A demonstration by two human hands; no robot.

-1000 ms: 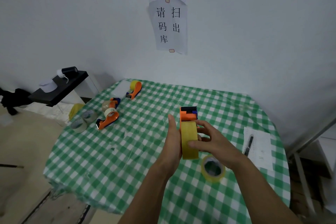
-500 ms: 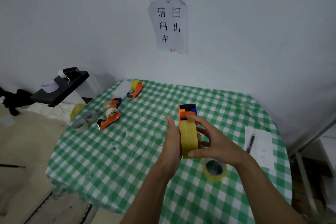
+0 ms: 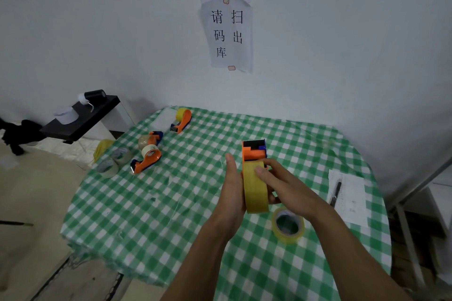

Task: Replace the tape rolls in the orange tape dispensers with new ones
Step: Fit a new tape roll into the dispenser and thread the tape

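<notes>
Right hand (image 3: 286, 186) has slid up over the last second: its fingers were at the side of the yellow roll (image 3: 254, 193), now one fingertip (image 3: 258, 170) sits on the roll's outer face near the top. Left hand (image 3: 232, 193) barely shifted. Left to right: black shelf (image 3: 80, 117) off the table. Two greyish rolls (image 3: 107, 167) at the left edge of the checked cloth (image 3: 171, 203). Just right of them, front dispenser (image 3: 146, 160) with a pale roll, lying on the cloth. Second dispenser (image 3: 151, 139) right behind it, third dispenser (image 3: 182, 120) with a yellow roll further back. Centre: left hand flat, fingers straight, pressed against the yellow roll's left face. Roll is edge-on, held above the cloth, directly under the orange head of the held dispenser (image 3: 254, 151); can't tell if it's seated on the hub. Right hand's fingers curl round the roll from the right. Below it, loose yellow roll (image 3: 288, 225) flat on the cloth. Far right: paper sheet (image 3: 349, 193) with a pen (image 3: 335, 192) on it.
</notes>
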